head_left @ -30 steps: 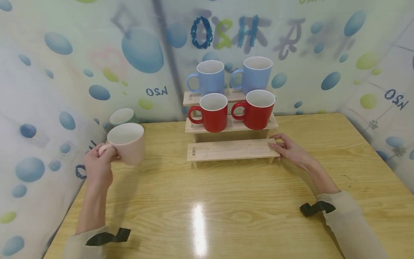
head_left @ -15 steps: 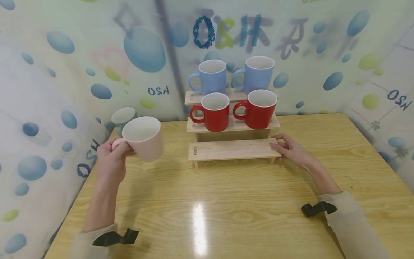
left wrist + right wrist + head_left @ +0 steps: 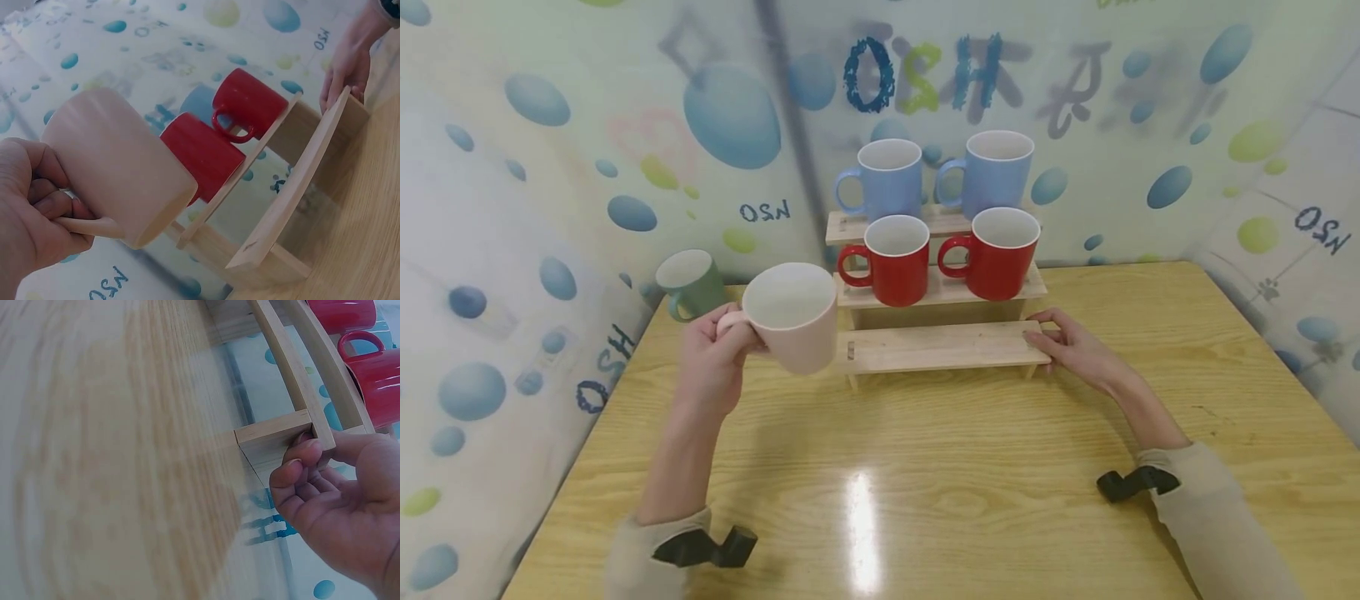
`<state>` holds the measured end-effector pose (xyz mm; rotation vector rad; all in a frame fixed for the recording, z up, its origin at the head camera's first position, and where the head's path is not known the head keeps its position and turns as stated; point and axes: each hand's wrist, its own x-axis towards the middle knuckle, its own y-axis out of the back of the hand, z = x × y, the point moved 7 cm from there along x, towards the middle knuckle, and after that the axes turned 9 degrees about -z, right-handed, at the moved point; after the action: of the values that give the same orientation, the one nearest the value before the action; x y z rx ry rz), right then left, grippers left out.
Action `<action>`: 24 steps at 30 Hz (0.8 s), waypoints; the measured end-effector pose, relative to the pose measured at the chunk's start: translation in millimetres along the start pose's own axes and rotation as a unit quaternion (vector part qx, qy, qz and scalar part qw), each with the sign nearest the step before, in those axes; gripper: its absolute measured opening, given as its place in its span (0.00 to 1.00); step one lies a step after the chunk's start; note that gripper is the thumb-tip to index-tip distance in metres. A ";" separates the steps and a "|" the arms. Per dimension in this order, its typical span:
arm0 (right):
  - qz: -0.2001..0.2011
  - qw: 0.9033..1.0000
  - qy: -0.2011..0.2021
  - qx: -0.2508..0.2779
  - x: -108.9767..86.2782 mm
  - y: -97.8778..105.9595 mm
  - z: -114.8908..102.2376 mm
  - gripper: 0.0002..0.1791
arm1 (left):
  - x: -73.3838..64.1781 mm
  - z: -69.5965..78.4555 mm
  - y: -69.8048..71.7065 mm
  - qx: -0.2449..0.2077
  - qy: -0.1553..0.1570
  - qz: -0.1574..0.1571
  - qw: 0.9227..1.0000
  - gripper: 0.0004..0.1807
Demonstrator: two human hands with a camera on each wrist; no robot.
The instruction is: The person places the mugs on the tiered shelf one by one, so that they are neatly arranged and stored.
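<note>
My left hand (image 3: pixel 711 358) grips a pale pink mug (image 3: pixel 797 325) by its handle, holding it above the table just left of the bottom step of a wooden tiered rack (image 3: pixel 940 346). In the left wrist view the mug (image 3: pixel 119 162) is tilted, fingers curled through its handle. My right hand (image 3: pixel 1078 350) pinches the right end of the rack's bottom step; in the right wrist view, thumb and fingers (image 3: pixel 303 453) close round the board's end. Two red mugs (image 3: pixel 898 262) stand on the middle step, and two blue mugs (image 3: pixel 891 179) on the top one, handles to the left.
A green mug (image 3: pixel 696 283) stands at the back left of the wooden table (image 3: pixel 970 483), beside the wall. Patterned wall sheets (image 3: pixel 715 208) enclose the table's back and sides.
My left hand has carried the pink mug rightward from the left side toward the rack, bringing the green mug behind it into fuller view. My right hand has stayed on the rack.
</note>
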<state>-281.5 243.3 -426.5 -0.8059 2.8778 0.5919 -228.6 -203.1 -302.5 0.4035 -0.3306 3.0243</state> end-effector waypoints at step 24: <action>-0.001 1.000 0.004 0.011 0.0 -0.1 -0.3 0.28 | 17.6 -50.9 -103.3 0.037 0.028 -0.112 0.993 0.17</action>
<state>-281.5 243.0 -426.3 -0.8088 2.8846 0.5588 -248.0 -90.4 -324.9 0.3342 -0.1587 2.8280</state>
